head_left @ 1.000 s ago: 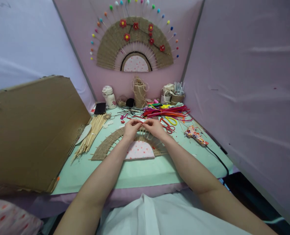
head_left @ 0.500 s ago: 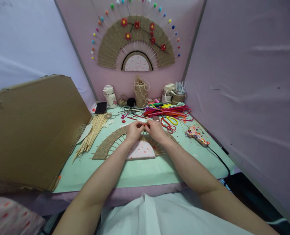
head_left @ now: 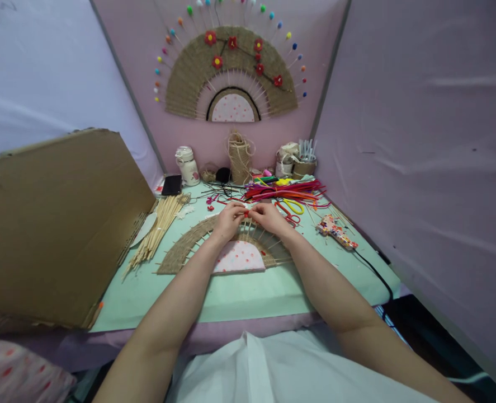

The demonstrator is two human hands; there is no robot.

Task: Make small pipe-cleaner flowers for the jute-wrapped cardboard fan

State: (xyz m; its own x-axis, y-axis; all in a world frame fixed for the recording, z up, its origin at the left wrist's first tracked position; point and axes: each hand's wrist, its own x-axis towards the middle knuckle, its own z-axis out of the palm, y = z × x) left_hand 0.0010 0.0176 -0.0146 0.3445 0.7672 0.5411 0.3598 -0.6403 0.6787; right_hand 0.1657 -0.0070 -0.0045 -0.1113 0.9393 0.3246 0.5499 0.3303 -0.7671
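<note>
My left hand [head_left: 228, 219] and my right hand [head_left: 268, 217] meet over the top of a woven jute fan [head_left: 180, 252] lying on the green table [head_left: 239, 294]. Both pinch a small red piece [head_left: 246, 213] between their fingertips. The fan has wooden sticks as ribs and a pink dotted half-circle [head_left: 239, 260] at its base. My forearms cover its right half.
A finished fan with red flowers [head_left: 231, 73] hangs on the back wall. A cardboard sheet [head_left: 55, 224] leans at the left beside a bundle of sticks [head_left: 157, 229]. Pipe cleaners [head_left: 285, 191], scissors [head_left: 289, 208], a glue gun [head_left: 335, 230], twine [head_left: 239, 157] and jars stand behind.
Both hands stayed together over the fan's top, shifting only slightly while working the small red piece. Nothing else on the table moved.
</note>
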